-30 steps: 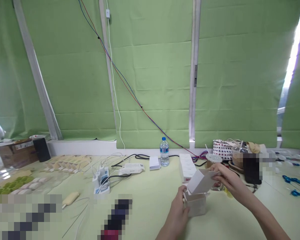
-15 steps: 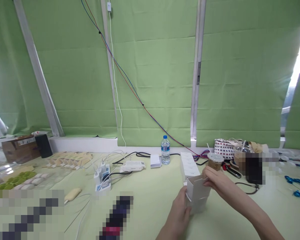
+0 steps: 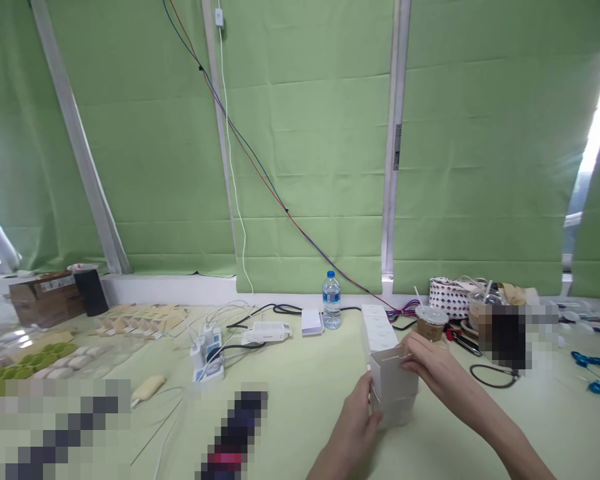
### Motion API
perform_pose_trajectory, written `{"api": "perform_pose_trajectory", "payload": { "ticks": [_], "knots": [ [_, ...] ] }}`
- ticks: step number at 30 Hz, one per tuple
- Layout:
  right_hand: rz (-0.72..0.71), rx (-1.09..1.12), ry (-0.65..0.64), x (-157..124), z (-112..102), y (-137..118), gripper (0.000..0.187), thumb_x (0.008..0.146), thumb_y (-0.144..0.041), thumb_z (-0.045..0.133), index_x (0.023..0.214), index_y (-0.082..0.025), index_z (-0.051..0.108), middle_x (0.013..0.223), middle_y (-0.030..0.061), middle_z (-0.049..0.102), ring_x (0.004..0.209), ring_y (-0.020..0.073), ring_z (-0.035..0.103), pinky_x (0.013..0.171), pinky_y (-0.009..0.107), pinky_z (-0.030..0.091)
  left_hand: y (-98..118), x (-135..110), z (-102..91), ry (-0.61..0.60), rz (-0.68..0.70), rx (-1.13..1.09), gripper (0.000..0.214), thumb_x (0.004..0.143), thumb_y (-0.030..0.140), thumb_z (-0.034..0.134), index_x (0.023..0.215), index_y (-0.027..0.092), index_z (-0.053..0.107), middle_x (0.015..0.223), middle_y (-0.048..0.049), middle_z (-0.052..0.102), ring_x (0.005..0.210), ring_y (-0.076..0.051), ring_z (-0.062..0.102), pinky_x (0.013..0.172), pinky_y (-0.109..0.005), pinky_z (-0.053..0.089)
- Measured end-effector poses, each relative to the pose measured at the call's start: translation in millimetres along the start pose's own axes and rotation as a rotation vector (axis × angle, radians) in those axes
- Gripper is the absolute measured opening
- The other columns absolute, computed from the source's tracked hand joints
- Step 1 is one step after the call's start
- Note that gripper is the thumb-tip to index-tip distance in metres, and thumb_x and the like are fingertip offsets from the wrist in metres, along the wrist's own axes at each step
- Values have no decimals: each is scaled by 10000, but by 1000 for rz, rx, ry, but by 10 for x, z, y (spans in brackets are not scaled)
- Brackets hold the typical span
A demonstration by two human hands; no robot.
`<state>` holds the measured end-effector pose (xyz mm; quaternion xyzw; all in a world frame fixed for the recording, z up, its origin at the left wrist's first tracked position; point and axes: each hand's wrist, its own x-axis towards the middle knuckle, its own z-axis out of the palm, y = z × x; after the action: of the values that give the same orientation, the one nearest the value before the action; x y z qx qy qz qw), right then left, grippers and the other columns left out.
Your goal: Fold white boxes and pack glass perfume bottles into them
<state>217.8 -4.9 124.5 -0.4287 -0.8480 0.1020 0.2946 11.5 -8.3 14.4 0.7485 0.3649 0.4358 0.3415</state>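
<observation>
A small white cardboard box (image 3: 394,390) stands upright between my hands, its top end open. My left hand (image 3: 356,420) grips its lower left side, the thumb across the front. With fingers pinched together, my right hand (image 3: 423,360) holds the upper right edge of the box near a top flap. Just behind it, a row of similar white boxes (image 3: 379,327) reaches back toward the wall. The inside of the open box cannot be made out.
Behind are a water bottle (image 3: 331,303), a small white carton (image 3: 311,323) and a lidded drink cup (image 3: 431,321). Left of these lies a power strip (image 3: 209,357) with cables. Blue scissors (image 3: 591,361) lie far right; a cardboard box (image 3: 47,297) sits far left.
The white box and my right hand have shifted very slightly left. Both hands keep their hold on the box, and its top is still open.
</observation>
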Motion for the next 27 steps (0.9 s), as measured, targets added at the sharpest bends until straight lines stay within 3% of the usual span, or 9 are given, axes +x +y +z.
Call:
{"api": "perform_pose_trajectory", "payload": {
  "ticks": [15, 27],
  "knots": [
    [2, 123, 144, 10, 92, 131, 125, 904, -206, 412, 790, -244, 446, 785, 4, 557, 719, 186, 544, 642, 286, 416, 140, -9, -21, 36, -54, -95, 551, 767, 55, 538, 1286, 228, 469, 1260, -60, 587, 1107, -216, 551, 959, -348, 464],
    [45, 201, 272, -31, 192, 176, 137, 898, -233, 433, 761, -242, 442, 833, 18, 589, 771, 192, 558, 665, 289, 430, 85, 3, -15, 45, -49, -36, 579, 748, 74, 569, 1300, 230, 488, 1270, -70, 589, 1091, -230, 556, 909, -355, 490]
  ]
}}
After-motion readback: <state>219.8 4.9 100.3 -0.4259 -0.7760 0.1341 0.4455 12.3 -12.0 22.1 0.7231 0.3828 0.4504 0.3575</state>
